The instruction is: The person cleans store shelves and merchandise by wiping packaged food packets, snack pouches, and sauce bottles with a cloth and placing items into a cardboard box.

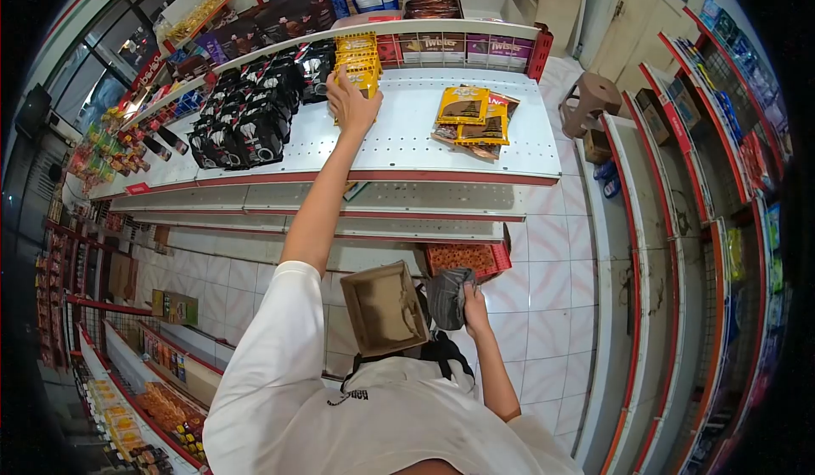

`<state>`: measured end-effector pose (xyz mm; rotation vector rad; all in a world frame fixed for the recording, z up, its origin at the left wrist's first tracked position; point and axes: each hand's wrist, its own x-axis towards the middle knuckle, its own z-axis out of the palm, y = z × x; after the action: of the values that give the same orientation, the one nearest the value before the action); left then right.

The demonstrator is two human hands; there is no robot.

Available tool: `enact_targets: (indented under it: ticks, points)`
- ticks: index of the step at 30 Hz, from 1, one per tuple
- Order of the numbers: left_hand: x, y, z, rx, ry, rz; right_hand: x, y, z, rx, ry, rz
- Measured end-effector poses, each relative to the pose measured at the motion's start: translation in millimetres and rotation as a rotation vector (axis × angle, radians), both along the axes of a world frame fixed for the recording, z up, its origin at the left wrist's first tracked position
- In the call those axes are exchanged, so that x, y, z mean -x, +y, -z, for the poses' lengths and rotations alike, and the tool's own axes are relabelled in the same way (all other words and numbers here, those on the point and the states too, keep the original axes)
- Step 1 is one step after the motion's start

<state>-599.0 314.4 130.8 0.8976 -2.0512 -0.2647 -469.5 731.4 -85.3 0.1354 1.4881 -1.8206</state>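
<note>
L. hand: fingers are spread and laid against the yellow snack packs, which stand in a row on the top shelf; a closed grip on a pack isn't seen, more a flat press on the front one. Just left of the fingers, black pouches are ranked in rows; well right of them, a loose heap of orange packets lies flat on the same shelf. Behind the fingers, purple-and-red boxes line the shelf's back edge.

R. hand: fingers are clamped round a grey crumpled cloth, held low near the body. Touching or just beside it, an open cardboard box is carried at chest level; what supports it can't be told.

Handling, judged: yellow packs prob. light, foil/film, slippery and crushable, contents likely brittle. Best taken by the side edges or top seam, w/ little squeeze. Cloth is soft, limp, no care needed.
</note>
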Motion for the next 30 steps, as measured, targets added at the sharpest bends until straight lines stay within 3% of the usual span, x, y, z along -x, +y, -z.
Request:
enact_targets:
  ticks: [12,15,18,19,21,23,24,26,27,30]
  points:
    - [-4,6,-7,-0.023,-0.07,-0.007,6,12,7,0.014,-0.044,0.0]
    - [-3,17,-10,0.208,-0.045,-0.1,6,12,12,0.016,-0.024,0.005]
    - [14,47,-24,0.287,-0.003,0.031,6,11,9,0.031,-0.05,0.024]
    - [23,61,-30,0.124,-0.018,0.241,5,11,10,0.035,-0.055,0.004]
    - [54,90,-23,-0.096,-0.067,0.41,5,9,6,0.033,-0.059,-0.019]
    - [66,134,-50,-0.28,-0.345,0.388,5,7,-9,0.121,-0.159,-0.04]
    - [74,141,-48,-0.28,-0.34,0.389,6,9,-16,0.12,-0.155,-0.04]
    - [92,144,-43,-0.326,-0.548,0.385,11,13,-27,0.512,-0.687,0.026]
    - [98,139,-44,-0.372,-0.629,0.438,9,18,-26,0.871,-0.67,0.018]
    - [109,128,-40,-0.451,-0.605,0.423,6,23,-37,0.948,-0.587,0.103]
